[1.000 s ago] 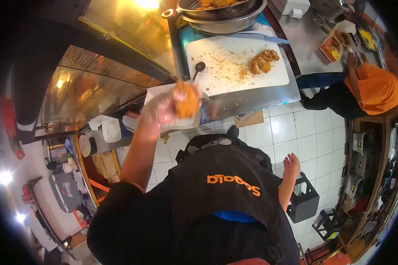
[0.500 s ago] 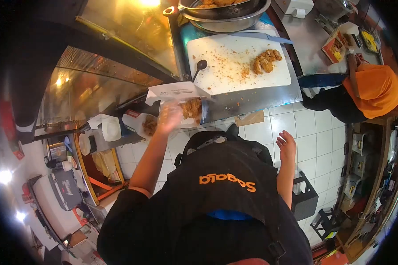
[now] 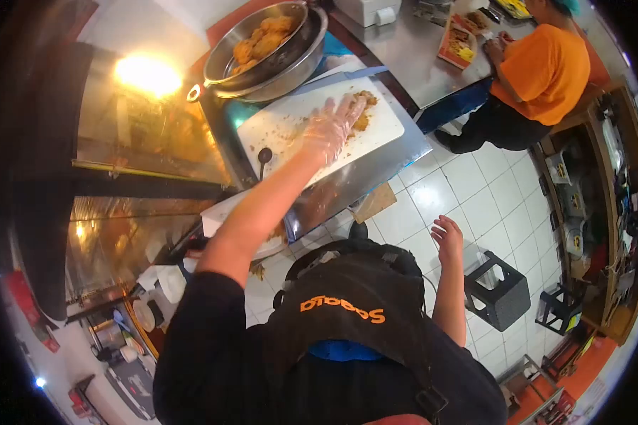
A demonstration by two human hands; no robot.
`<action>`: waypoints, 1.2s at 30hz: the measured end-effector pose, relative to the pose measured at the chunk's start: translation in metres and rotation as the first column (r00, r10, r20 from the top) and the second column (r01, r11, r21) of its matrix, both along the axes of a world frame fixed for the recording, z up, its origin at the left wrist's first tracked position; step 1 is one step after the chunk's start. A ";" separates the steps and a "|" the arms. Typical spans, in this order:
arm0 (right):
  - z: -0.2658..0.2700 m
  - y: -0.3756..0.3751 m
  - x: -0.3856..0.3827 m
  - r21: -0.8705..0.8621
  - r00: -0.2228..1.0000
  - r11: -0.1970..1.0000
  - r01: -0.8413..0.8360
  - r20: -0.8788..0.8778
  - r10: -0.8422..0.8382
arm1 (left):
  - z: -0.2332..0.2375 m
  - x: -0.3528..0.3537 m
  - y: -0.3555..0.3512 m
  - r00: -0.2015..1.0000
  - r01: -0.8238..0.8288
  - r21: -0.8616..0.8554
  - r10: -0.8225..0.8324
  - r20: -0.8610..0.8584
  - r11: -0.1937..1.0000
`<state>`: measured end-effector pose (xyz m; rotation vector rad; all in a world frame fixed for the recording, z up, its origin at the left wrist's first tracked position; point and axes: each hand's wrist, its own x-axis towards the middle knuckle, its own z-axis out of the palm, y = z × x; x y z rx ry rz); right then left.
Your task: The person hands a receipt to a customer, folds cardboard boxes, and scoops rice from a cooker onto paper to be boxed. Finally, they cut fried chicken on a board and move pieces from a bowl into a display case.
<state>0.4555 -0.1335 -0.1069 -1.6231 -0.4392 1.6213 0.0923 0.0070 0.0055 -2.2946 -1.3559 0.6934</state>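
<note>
My left hand (image 3: pixel 329 131), in a clear plastic glove, lies over the white cutting board (image 3: pixel 368 138) with its fingers stretched out. Its fingertips reach the cut fried chicken (image 3: pixel 362 124) at the board's far side, and the hand partly covers those pieces. Crumbs are scattered over the board around it. A black spoon (image 3: pixel 264 155) rests by the near left edge. Below my left forearm, an open white box (image 3: pixel 216 216) is mostly hidden. My right hand (image 3: pixel 447 237) is bare and hangs above the tiled floor, fingers loosely apart, with nothing in it.
A metal bowl of fried chicken (image 3: pixel 262 44) stands behind the board, near a blue-handled knife (image 3: pixel 365 72). A lit glass cabinet (image 3: pixel 149 131) is at left. A co-worker in an orange shirt (image 3: pixel 546 74) stands at the right counter. Black stools (image 3: pixel 500 292) are on the floor.
My left hand has moved from the open white box up and right to the chicken on the board. The view has turned. My right hand still hangs at my side.
</note>
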 end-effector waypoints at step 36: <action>-0.044 -0.057 0.049 -0.103 0.979 0.976 0.189 0.101 -0.179 | -0.022 -0.060 0.027 -0.558 0.001 -0.698 0.579 0.594 0.717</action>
